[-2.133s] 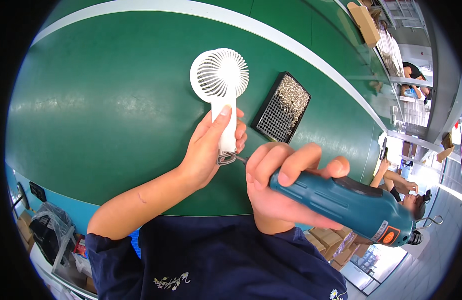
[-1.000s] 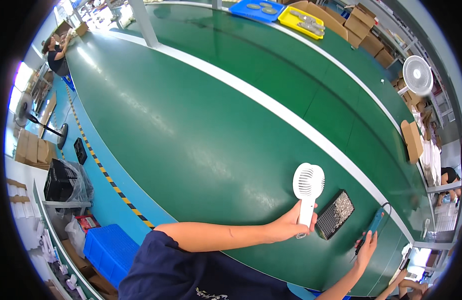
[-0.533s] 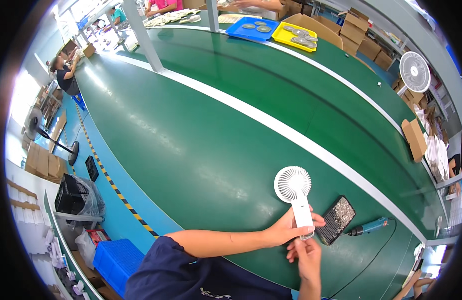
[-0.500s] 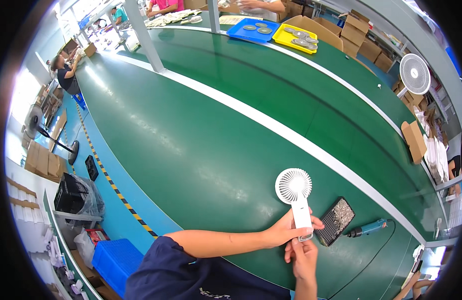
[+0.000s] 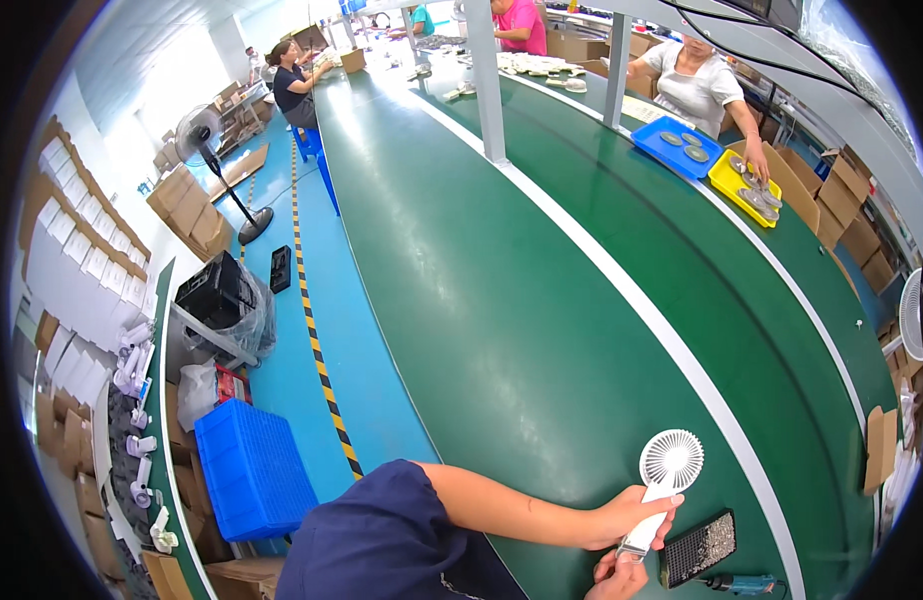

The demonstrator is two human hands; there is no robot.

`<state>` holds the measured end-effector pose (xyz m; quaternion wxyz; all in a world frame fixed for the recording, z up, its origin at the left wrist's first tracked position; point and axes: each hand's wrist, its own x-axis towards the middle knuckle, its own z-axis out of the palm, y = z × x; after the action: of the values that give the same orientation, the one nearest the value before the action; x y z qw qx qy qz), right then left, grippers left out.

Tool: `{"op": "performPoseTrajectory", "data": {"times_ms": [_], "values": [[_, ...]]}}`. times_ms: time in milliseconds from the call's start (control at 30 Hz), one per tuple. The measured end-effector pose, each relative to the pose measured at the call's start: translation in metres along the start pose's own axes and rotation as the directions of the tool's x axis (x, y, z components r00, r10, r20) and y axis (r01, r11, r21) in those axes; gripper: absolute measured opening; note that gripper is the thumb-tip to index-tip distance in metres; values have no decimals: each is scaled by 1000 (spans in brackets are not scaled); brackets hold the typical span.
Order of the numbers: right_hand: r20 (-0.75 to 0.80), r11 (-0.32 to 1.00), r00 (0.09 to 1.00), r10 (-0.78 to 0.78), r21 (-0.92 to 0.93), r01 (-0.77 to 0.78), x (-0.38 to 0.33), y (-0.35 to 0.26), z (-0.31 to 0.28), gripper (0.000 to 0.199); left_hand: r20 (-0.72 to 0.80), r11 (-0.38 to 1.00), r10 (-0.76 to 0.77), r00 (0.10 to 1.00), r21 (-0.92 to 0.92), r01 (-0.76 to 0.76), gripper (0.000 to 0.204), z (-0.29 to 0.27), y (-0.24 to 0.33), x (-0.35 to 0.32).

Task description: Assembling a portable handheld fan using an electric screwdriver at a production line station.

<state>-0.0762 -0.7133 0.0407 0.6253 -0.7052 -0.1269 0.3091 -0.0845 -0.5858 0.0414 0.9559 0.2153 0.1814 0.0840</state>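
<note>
A left hand (image 5: 622,520) closes around the handle of a white plastic handheld fan (image 5: 672,459), held above the green worktop (image 5: 502,380) with its round, slatted head angled up and away from the body. Gripping the handle appears to keep the head uncovered and bring the lower end within reach of the right hand (image 5: 619,578), whose fingers are drawn close together at that end; whether they pinch anything cannot be told.

Just to the right lies a black gridded tray (image 5: 685,562), partly covered by small silvery pieces, with a teal power driver (image 5: 747,584) beside its near end, both presumably placed there for easy reach.

The smooth worktop, split by a long white strip (image 5: 622,270), stretches deep into a bright workshop. Across it, a co-worker in a light top (image 5: 702,85) reaches into a yellow tray (image 5: 717,178) of grey discs. At left, a black-and-yellow line (image 5: 327,390) crosses the blue floor (image 5: 372,370) near a blue plastic crate (image 5: 252,470).
</note>
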Motion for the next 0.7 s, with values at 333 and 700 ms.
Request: {"op": "performPoseTrajectory", "data": {"times_ms": [333, 700], "values": [[151, 996, 988, -24, -85, 37, -2, 7, 2, 27, -68, 997, 70, 995, 49, -67, 30, -6, 15, 1], [269, 963, 926, -264, 136, 234, 12, 4, -3, 20, 78, 949, -44, 996, 314, 17, 55, -11, 15, -10]]}}
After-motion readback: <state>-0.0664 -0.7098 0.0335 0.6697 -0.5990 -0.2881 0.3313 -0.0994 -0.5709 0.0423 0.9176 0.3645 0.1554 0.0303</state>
